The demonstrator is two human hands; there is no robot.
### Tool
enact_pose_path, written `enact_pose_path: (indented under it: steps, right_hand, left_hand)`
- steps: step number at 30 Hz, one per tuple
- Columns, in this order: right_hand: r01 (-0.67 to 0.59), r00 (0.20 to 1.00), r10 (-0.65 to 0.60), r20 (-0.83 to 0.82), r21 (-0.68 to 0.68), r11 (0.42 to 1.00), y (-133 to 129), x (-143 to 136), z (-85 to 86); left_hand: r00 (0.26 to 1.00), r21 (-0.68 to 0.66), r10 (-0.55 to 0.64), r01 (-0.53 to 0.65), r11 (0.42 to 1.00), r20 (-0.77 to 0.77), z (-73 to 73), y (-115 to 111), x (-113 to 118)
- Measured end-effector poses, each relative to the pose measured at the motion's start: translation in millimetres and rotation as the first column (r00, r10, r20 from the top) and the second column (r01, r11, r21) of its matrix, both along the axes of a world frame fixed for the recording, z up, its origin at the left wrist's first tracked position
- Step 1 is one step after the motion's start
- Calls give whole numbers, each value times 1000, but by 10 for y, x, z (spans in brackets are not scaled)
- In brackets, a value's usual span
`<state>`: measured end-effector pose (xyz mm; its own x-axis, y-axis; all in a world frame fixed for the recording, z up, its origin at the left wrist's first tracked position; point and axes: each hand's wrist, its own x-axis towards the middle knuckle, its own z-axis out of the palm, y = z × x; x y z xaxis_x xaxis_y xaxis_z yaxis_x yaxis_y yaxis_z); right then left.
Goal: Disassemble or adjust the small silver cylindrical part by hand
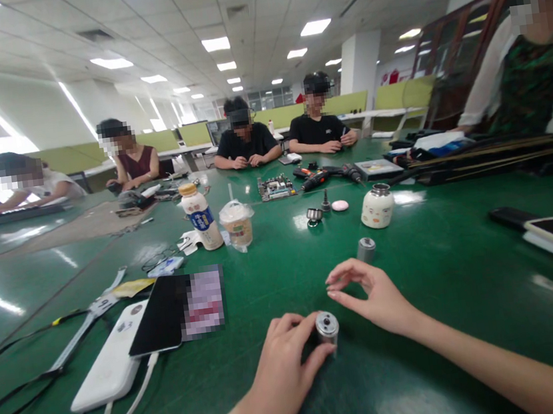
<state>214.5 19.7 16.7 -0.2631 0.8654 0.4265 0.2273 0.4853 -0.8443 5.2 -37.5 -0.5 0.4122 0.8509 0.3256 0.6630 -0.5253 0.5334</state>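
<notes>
- My left hand (289, 360) has thumb and fingers closed around an upright metal cylinder (327, 332) on the green table (444, 260).
- My right hand (375, 295), fingers curved and parted, is empty near a second cylinder (366, 249).

Bright ceiling panels and left-side daylight leave glare on the green tabletop (436, 241); wide-angle distortion stretches the edges.

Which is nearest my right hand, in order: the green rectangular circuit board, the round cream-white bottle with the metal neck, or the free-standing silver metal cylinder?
From the right hand:
1. Silver metal cylinder, standing just beyond the hand.
2. Cream-white bottle, farther out, slightly right.
3. Green circuit board, farthest, across the table to the left.
</notes>
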Motion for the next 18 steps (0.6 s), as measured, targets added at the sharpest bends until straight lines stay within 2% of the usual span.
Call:
enact_pose_path:
  steps: [5, 18]
  right_hand:
    - [-134, 991, 134, 0, -12, 991, -236, -110, 158]
    - [-157, 983, 154, 101, 24, 987, -317, -144, 201]
  left_hand:
    - [1000, -10, -11, 11, 1000, 2, 27, -15, 7]
    - [999, -9, -24, 24, 1000, 34, 23, -11, 5]
